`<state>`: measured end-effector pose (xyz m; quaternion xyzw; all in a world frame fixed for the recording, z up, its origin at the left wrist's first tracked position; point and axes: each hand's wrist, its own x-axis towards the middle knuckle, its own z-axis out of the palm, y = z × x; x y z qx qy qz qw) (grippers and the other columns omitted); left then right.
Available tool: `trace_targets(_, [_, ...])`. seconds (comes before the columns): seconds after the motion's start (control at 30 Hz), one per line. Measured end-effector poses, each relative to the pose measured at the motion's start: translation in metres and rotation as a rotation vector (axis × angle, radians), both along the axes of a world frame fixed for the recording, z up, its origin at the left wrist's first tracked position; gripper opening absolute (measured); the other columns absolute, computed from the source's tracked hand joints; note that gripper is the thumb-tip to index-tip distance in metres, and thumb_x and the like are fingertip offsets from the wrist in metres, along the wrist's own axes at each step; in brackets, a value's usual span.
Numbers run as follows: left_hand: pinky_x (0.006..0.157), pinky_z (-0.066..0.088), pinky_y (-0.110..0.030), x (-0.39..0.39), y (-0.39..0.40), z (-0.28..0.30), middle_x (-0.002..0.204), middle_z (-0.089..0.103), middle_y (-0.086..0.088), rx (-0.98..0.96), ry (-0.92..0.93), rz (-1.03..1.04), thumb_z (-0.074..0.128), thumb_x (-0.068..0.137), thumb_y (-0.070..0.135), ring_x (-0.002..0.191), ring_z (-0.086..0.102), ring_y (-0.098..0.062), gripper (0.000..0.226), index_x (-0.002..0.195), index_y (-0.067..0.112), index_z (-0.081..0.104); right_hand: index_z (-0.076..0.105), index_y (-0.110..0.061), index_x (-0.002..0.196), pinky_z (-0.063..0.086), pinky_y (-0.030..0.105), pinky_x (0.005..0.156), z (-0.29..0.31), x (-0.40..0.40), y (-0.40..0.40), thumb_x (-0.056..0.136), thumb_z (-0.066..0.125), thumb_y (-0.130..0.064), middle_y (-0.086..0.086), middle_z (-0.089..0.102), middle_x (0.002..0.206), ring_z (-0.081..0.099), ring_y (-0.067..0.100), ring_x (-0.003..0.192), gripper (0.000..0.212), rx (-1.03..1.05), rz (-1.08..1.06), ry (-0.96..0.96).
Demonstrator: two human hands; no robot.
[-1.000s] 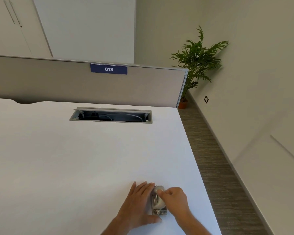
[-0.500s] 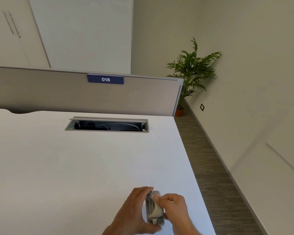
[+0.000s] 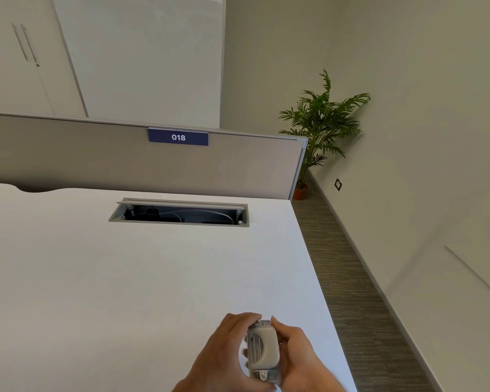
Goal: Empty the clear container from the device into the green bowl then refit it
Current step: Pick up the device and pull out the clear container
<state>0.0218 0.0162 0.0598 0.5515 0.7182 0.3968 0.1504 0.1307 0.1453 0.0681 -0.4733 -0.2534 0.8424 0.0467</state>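
A small grey device [image 3: 263,350] with metal parts, perhaps a hole punch, is held on edge just above the white desk [image 3: 125,278] near its front right corner. My left hand [image 3: 224,355] wraps around its left side. My right hand [image 3: 294,352] grips its right side, fingers over the top end. I cannot make out the clear container. No green bowl is in view.
An open cable tray slot [image 3: 178,213] sits in the desk toward the back. A grey divider panel [image 3: 125,162] with a blue "018" label [image 3: 178,137] stands behind. The desk's right edge drops to a carpeted floor; a potted plant [image 3: 320,128] stands in the corner.
Both hands have lifted the device off the desk and turned it up on edge. The camera view has tilted upward slightly.
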Motion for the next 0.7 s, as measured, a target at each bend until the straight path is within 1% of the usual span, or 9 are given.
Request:
trace_targets(0.07, [0.093,0.034,0.000,-0.002,0.000,0.001,0.127,0.039,0.041,0.016,0.011,-0.021,0.086,0.051,0.065,0.123,0.045,0.003,0.096,0.130,0.056,0.031,0.080,0.005,0.092,0.053,0.050,0.079,-0.001,-0.002,0.001,0.084,0.064,-0.037,0.025,0.077,0.096,0.075,0.045,0.070,0.045,0.017,0.012,-0.004])
trace_targets(0.17, [0.095,0.036,-0.002,-0.004,0.001,0.002,0.127,0.034,0.048,0.024,0.024,-0.064,0.085,0.054,0.068,0.122,0.043,0.004,0.097,0.131,0.056,0.028,0.082,0.003,0.089,0.059,0.047,0.072,-0.001,-0.002,0.004,0.094,0.055,-0.039,0.025,0.078,0.094,0.075,0.045,0.071,0.050,0.002,0.026,-0.011])
trace_targets(0.3, [0.095,0.037,-0.002,-0.006,0.001,0.002,0.126,0.032,0.050,0.046,0.019,-0.083,0.080,0.056,0.075,0.120,0.044,0.003,0.096,0.132,0.062,0.022,0.082,0.004,0.089,0.062,0.047,0.065,0.000,-0.002,0.005,0.095,0.054,-0.037,0.026,0.078,0.092,0.075,0.045,0.068,0.050,-0.016,0.030,0.004])
trace_targets(0.43, [0.096,0.039,-0.004,-0.008,0.001,-0.001,0.128,0.036,0.046,0.069,0.000,-0.077,0.073,0.056,0.082,0.121,0.046,0.000,0.094,0.133,0.062,0.023,0.081,0.003,0.093,0.062,0.047,0.064,0.005,-0.003,0.003,0.095,0.054,-0.035,0.025,0.077,0.091,0.074,0.044,0.067,0.047,-0.019,0.040,0.003])
trace_targets(0.57, [0.096,0.041,-0.006,-0.008,0.002,-0.003,0.128,0.041,0.041,0.101,-0.021,-0.074,0.079,0.057,0.076,0.120,0.049,-0.003,0.095,0.135,0.058,0.027,0.077,0.003,0.109,0.062,0.048,0.066,0.011,-0.003,0.002,0.092,0.057,-0.033,0.024,0.077,0.093,0.074,0.044,0.069,0.044,-0.014,0.061,-0.002])
trace_targets(0.63, [0.094,0.043,-0.007,-0.008,0.003,-0.003,0.127,0.043,0.040,0.118,-0.021,-0.064,0.083,0.058,0.070,0.118,0.051,-0.004,0.095,0.135,0.056,0.030,0.075,0.002,0.113,0.062,0.047,0.068,0.013,-0.003,0.002,0.092,0.057,-0.033,0.024,0.076,0.094,0.074,0.043,0.071,0.045,-0.010,0.069,0.007])
trace_targets(0.7, [0.092,0.045,-0.007,-0.008,0.003,-0.002,0.126,0.046,0.037,0.136,-0.026,-0.036,0.086,0.058,0.066,0.116,0.053,-0.006,0.094,0.135,0.051,0.034,0.076,0.002,0.112,0.062,0.047,0.067,0.016,-0.003,0.001,0.093,0.059,-0.035,0.025,0.075,0.096,0.074,0.043,0.073,0.045,-0.013,0.068,0.040])
